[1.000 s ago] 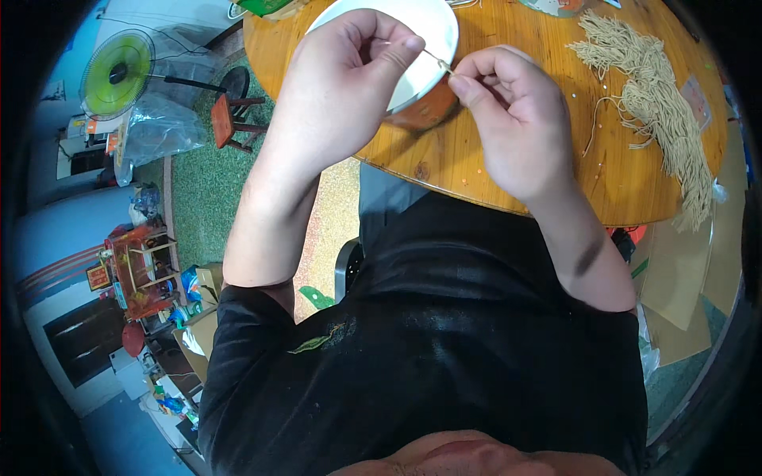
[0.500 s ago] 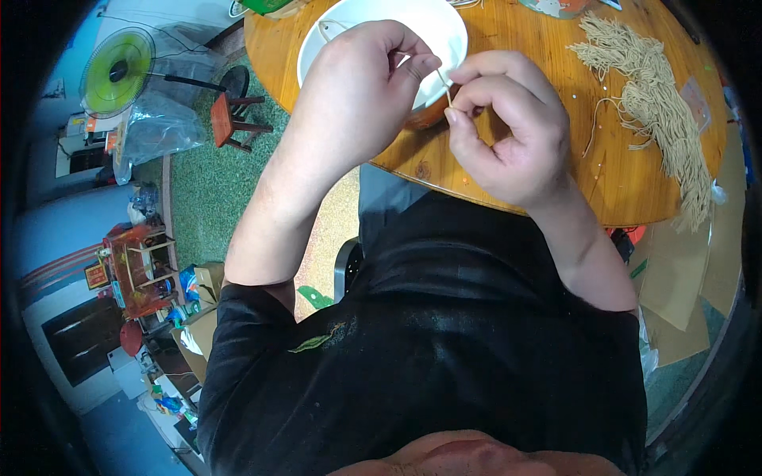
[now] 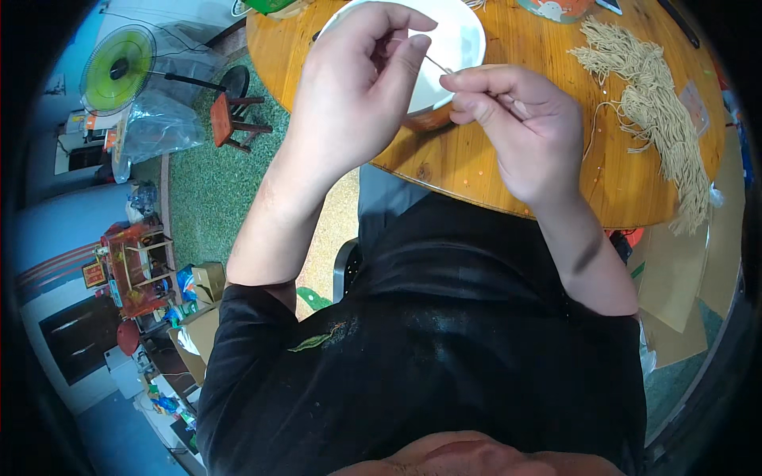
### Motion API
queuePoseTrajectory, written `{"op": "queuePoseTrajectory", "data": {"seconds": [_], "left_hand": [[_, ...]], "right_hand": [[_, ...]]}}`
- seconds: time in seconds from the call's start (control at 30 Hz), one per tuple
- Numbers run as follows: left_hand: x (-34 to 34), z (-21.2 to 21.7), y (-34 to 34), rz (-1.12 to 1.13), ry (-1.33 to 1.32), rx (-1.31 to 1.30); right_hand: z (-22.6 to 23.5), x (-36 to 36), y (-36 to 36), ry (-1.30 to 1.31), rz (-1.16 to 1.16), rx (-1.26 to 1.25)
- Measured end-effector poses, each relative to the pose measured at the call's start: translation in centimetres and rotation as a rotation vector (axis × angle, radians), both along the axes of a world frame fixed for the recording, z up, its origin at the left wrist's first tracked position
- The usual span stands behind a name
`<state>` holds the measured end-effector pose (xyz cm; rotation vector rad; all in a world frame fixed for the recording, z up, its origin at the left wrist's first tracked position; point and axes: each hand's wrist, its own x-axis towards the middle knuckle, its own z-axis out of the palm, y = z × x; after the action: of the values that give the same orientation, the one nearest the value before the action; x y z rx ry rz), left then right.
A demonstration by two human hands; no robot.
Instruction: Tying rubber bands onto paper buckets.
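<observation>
We wore a black short-sleeved shirt, its cloth dusted across the chest with pale specks and lint. A small green leaf-shaped scrap clung to the front near the left sleeve. Both forearms were bare from the sleeve hems down. Our left hand and right hand carried no gloves, rings or watch that we could see.
</observation>
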<state>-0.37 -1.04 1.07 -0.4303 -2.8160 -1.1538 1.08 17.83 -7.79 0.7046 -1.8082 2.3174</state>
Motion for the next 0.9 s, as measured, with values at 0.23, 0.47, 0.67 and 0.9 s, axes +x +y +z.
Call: {"op": "queuePoseTrajectory", "data": {"seconds": [0.23, 0.47, 0.67, 0.9], "left_hand": [[0.7, 0.1, 0.2, 0.001, 0.25, 0.089], [-0.9, -0.2, -0.9, -0.553, 0.786, -0.104], [-3.1, 1.0, -0.5, -0.662, 0.919, -0.262], [-4.2, 1.9, 3.1, -0.66, 1.017, 0.012]], "right_hand": [[2.6, 0.4, -0.3, -0.244, -0.099, -0.049], [4.8, -0.2, 1.1, -0.303, -0.072, 0.163], [5.7, -1.4, 3.2, -0.149, 0.072, 0.52], [6.5, -0.9, 4.0, -0.298, 0.029, 0.476]]}}
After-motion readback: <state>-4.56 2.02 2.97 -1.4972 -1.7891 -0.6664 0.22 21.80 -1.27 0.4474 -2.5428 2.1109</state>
